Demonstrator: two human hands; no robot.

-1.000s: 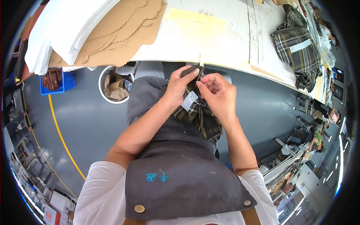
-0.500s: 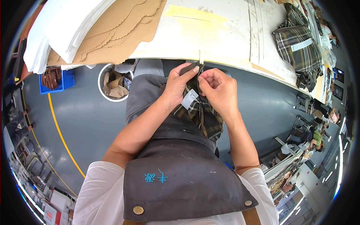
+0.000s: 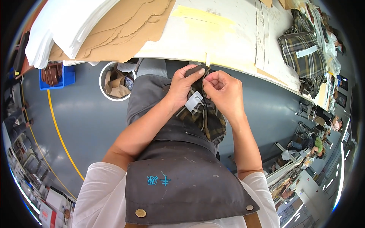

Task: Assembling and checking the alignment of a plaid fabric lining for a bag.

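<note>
At far left, a blue crate (image 3: 69, 79) sits on the floor (image 3: 91, 125), with a white bin (image 3: 102, 85) to its right. Brown cardboard (image 3: 125, 32) lies above, on the counter (image 3: 232, 45). The left hand (image 3: 180, 86) clasps the dark upper end of a plaid cloth (image 3: 215, 127), which hangs over the apron (image 3: 182, 190) just below the counter's edge, a pale label (image 3: 194, 102) upon it. The right hand (image 3: 225, 91) pinches the cloth's edge, its fingers close together. Farther right, more plaid fabric (image 3: 300, 62) rests on the counter.
</note>
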